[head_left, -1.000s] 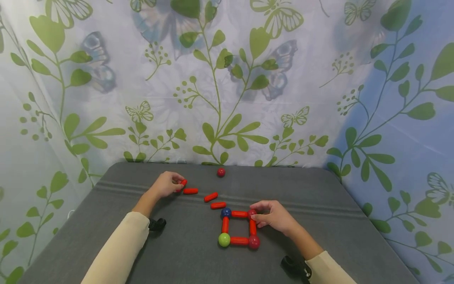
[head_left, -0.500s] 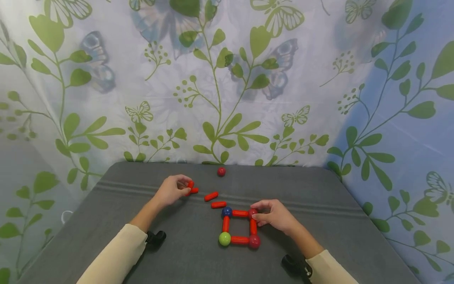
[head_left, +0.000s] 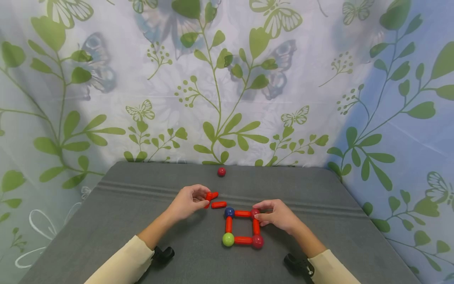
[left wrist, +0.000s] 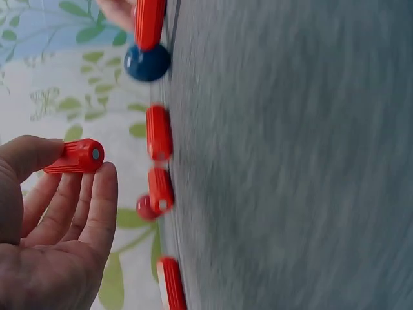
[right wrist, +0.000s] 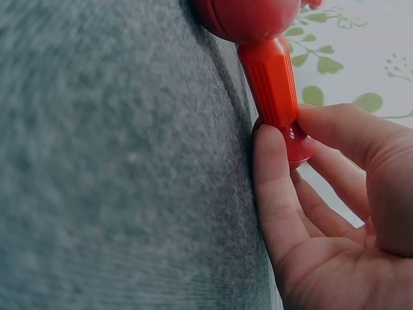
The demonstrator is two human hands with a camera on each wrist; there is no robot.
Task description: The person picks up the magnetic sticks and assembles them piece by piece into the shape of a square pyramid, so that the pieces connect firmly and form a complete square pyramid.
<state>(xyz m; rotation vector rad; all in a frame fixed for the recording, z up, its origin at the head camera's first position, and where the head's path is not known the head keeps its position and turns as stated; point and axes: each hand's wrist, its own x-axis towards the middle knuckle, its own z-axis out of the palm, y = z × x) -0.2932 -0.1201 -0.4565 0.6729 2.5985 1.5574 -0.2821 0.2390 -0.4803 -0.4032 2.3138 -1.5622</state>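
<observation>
My left hand [head_left: 189,201] pinches a red magnetic rod [left wrist: 74,157] between thumb and fingers, raised off the table, its metal end showing in the left wrist view. In the head view that rod overlaps a loose red rod [head_left: 214,195]; another loose rod [head_left: 218,204] lies just nearer. With thumb and fingers, my right hand [head_left: 280,217] holds the dark red ball [right wrist: 298,147] at the far right corner of a flat square. Red rods form its sides. Its other corners are a blue ball [head_left: 229,212], a lime green ball [head_left: 228,239] and another dark red ball [head_left: 257,241].
A single red ball [head_left: 221,171] sits near the back edge of the grey table [head_left: 198,252]. One more loose red rod [left wrist: 171,284] shows in the left wrist view, hidden behind the left hand in the head view. A leaf-patterned curtain [head_left: 227,98] hangs behind.
My left hand has moved right and slightly nearer, carrying the red rod past one loose rod toward the others. My right hand keeps its hold on the corner ball; the square has barely shifted.
</observation>
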